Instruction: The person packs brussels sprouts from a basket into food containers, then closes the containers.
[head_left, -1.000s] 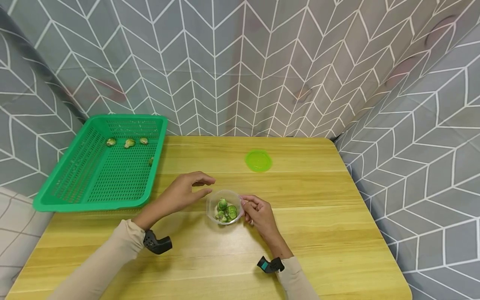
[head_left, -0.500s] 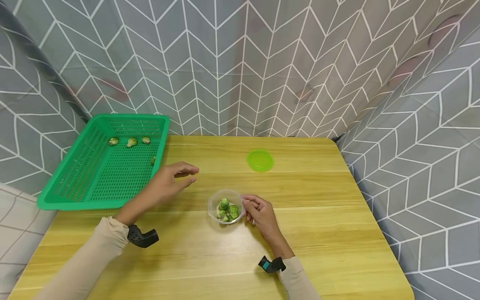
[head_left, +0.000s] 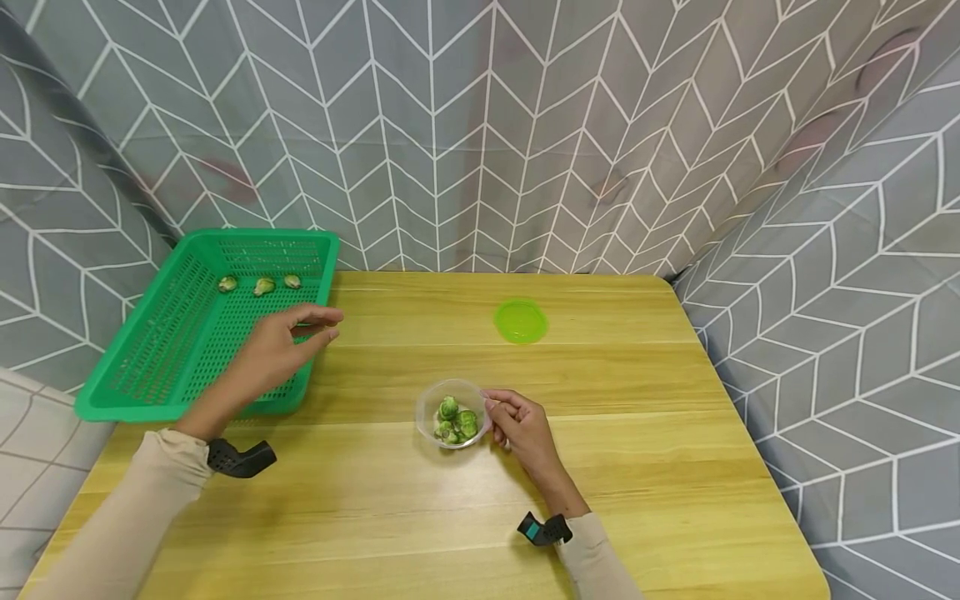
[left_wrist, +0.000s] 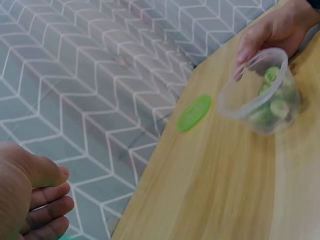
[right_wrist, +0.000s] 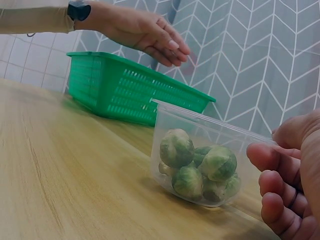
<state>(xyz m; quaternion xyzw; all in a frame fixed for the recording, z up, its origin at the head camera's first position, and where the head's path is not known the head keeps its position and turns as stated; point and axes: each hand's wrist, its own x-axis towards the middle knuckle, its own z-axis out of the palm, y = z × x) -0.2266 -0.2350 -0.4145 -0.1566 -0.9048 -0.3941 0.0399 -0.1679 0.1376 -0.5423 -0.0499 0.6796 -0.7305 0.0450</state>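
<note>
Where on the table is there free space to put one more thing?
Bare tabletop lies right of the green lid and right hand, and between that lid and the green basket. It is crowded at the clear tub, which that hand pinches, and at the basket, where the left hand hovers.

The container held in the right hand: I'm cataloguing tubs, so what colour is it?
The container is see-through, colourless; right wrist view shows it best.
</note>
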